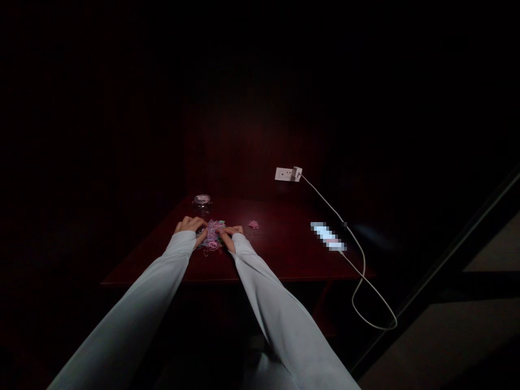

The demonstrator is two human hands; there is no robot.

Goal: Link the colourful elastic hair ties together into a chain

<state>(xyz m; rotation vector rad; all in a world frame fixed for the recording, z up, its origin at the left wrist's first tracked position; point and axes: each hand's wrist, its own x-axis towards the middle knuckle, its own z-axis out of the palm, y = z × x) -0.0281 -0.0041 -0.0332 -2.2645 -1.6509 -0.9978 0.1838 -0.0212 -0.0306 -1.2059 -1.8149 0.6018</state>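
A loose heap of small pink, purple and green rubber bands [213,245] lies on the dark red table, between my two hands. My left hand [190,225] curves along the heap's left side, its fingers and thumb apart and touching the bands. From the right, my right hand [232,234] reaches in with thumb and index finger drawn together at the bands; exactly what is between the tips is too small to make out. A smaller clump of pink rubber bands [253,224] sits apart, just right of my right hand.
A clear lidded jar [202,201] stands behind my left hand. To the right lies a lit, blurred phone [328,236] on a white cable [364,260], which runs from a charger [297,173] in the wall socket [283,174] and hangs past the table edge [284,280].
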